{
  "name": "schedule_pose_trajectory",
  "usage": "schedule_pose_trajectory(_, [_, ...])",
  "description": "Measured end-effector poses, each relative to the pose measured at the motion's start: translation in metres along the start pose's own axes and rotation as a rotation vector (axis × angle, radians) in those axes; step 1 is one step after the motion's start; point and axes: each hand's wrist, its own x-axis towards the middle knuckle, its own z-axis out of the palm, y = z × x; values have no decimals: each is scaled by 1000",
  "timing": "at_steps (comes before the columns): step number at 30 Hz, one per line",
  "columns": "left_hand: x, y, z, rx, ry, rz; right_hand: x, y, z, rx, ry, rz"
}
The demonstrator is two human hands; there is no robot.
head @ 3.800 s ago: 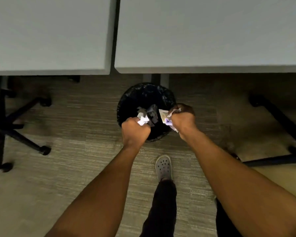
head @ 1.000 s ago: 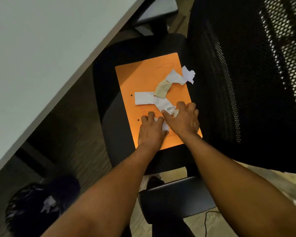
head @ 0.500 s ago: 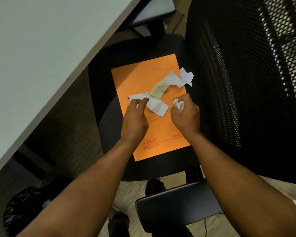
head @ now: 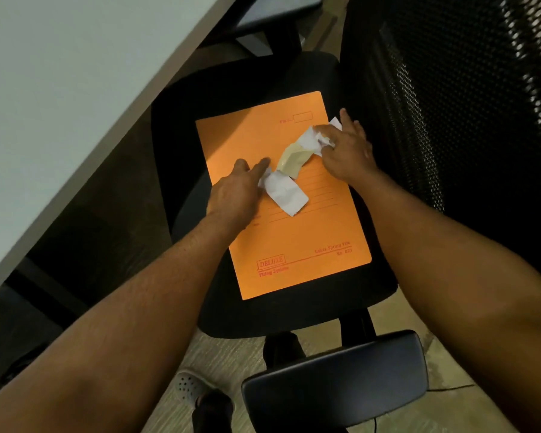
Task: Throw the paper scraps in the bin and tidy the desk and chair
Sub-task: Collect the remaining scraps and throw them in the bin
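An orange file folder (head: 297, 245) lies on the black chair seat (head: 181, 120). Paper scraps rest on the folder's upper half. My left hand (head: 236, 192) pinches the edge of a white scrap (head: 286, 193) near the folder's middle. My right hand (head: 349, 151) closes on crumpled white scraps (head: 311, 140) at the folder's upper right. A beige scrap (head: 292, 159) lies loose between the two hands. The bin is out of view.
The grey desk (head: 60, 82) fills the upper left, its edge running diagonally close to the seat. The chair's mesh backrest (head: 469, 104) stands at the right, and a black armrest (head: 334, 379) sits near the bottom. My shoe (head: 189, 387) is on the floor below.
My right hand has moved up the folder to the top white scraps. My left hand has gathered the white scrap toward the middle. The view has shifted closer to the chair.
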Motion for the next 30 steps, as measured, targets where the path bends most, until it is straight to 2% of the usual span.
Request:
schedule_pose_trajectory(2, [-1, 0, 3, -57, -13, 25, 5, -2, 3, -46, 16, -20])
schedule_pose_trajectory(4, [-5, 3, 4, -166, 7, 9, 4, -2, 7, -85, 145, -75])
schedule_pose_trajectory(8, [-10, 12, 5, -350, 154, -81, -3, 3, 14, -146, 282, -75])
schedule_pose_trajectory(11, [-11, 20, 6, -395, 217, -168, -5, 5, 13, -66, 315, -54])
schedule_pose_trajectory(16, [-13, 46, 7, -205, 88, -207, -14, 7, 19, -55, 336, -45])
schedule_pose_trajectory(19, [-10, 54, 19, -138, 33, -159, -19, 3, 25, -102, 189, -102])
schedule_pose_trajectory(22, [-6, 60, 23, -183, -8, -179, -20, 1, 33, -248, 64, -143])
schedule_pose_trajectory(25, [-4, 65, 26, -266, -52, -186, -22, -1, 35, -255, 135, -158])
schedule_pose_trajectory(27, [-9, 65, 28, -338, -45, -104, -24, -1, 34, -276, 177, -181])
schedule_pose_trajectory(30, [-18, 57, 25, -442, 58, -7, -29, 2, 34, -263, 172, -185])
